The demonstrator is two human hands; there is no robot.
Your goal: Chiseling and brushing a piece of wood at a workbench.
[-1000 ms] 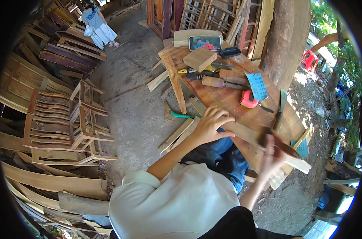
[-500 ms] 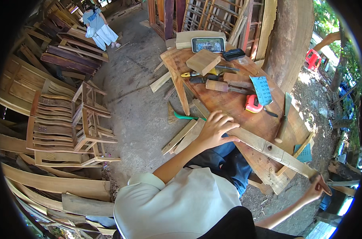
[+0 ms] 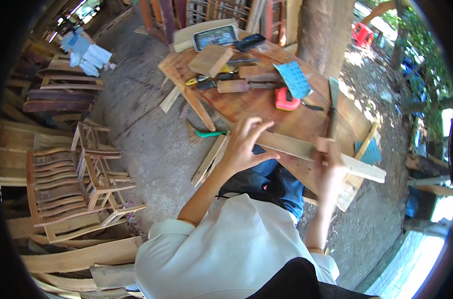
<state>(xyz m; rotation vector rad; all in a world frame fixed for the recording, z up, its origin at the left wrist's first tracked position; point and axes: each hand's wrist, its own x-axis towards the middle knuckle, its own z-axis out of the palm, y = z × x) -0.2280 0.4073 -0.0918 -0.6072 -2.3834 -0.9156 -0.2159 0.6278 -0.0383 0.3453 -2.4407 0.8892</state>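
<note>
A long pale wooden strip [image 3: 291,144] lies across the near part of the wooden table, its right end jutting past the table's edge. My left hand [image 3: 245,145] is around the strip's left end, thumb on the near side and fingers on the far side. My right hand [image 3: 331,167] is closed over the strip right of its middle, smeared by motion. Something brown shows at its fingers, too blurred to name. Beyond the strip lie a red tape measure [image 3: 286,99], a blue-green sheet of sandpaper [image 3: 292,79] and a long wooden-handled blade [image 3: 332,102].
On the table [image 3: 256,112] are a wooden block [image 3: 210,61], chisel-like tools, a propped phone [image 3: 215,37] and a black case [image 3: 250,43]. A tree trunk [image 3: 326,35] rises behind. Chair frames [image 3: 62,179] and stacked boards stand left. Another person [image 3: 84,52] is far left.
My right hand has moved left along the strip from its far right end, with the brown thing. My left hand stays at the left end. The whole view has shifted.
</note>
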